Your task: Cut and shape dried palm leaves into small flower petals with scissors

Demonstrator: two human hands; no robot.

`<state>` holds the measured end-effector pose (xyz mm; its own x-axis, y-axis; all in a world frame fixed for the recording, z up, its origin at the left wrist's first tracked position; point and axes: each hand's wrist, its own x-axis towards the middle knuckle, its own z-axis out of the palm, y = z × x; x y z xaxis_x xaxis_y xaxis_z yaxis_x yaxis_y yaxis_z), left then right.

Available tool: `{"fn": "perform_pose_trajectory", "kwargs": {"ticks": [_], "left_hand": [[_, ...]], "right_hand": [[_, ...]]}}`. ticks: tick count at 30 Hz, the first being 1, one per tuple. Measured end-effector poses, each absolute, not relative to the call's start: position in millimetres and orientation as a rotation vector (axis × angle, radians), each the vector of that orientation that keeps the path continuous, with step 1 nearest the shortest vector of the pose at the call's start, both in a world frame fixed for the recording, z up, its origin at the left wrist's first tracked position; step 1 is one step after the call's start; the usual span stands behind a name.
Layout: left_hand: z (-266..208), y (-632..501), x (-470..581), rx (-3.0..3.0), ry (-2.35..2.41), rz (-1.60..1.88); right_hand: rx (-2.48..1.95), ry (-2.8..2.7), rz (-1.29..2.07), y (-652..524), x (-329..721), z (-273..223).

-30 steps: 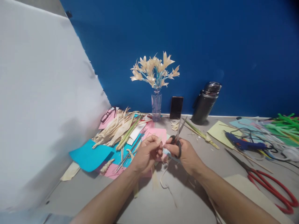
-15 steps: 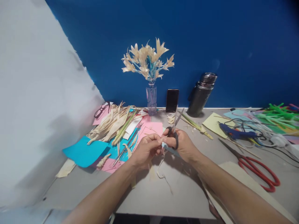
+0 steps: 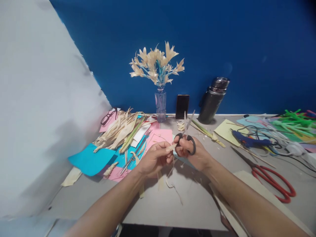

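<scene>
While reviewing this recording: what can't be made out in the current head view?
All in the head view:
Pale strip: its gripped end is hidden by the left hand.
Beige sheet: partly covered by the right forearm.
Purple sheet: cut off by the right edge.
Dark flask: any lettering is too small and blurred to read.

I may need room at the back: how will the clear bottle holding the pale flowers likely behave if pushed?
The bottle may tip easily, since the flowers spread well beyond its narrow body. It seems light for its size, as it is see-through and looks like thin plastic. The flowers may be fragile, looking thin and papery.
</scene>
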<state>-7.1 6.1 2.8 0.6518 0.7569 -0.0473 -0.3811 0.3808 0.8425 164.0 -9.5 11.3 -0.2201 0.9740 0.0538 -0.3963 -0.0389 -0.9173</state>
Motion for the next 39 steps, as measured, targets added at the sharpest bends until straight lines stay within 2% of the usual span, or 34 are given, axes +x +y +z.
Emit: {"fn": "perform_pose_trajectory", "kwargs": {"ticks": [4, 11, 19, 29, 39], "left_hand": [[0, 6, -6, 0.936, 0.474, 0.751], [-1, 4, -7, 0.876, 0.307, 0.746], [-5, 1, 0, 0.938, 0.527, 0.839], [-1, 1, -4, 0.767, 0.326, 0.765], [-1, 4, -1, 0.764, 0.557, 0.908]], "right_hand": [[-0.931, -1.071, 1.475, -11, 161, 13], [-0.786, -0.961, 1.669, -11, 161, 13], [-0.976, -1.041, 1.472, -17, 154, 19], [-0.812, -0.908, 1.593, -15, 154, 17], [-0.933, -0.845, 1.458, -18, 142, 12]]}}
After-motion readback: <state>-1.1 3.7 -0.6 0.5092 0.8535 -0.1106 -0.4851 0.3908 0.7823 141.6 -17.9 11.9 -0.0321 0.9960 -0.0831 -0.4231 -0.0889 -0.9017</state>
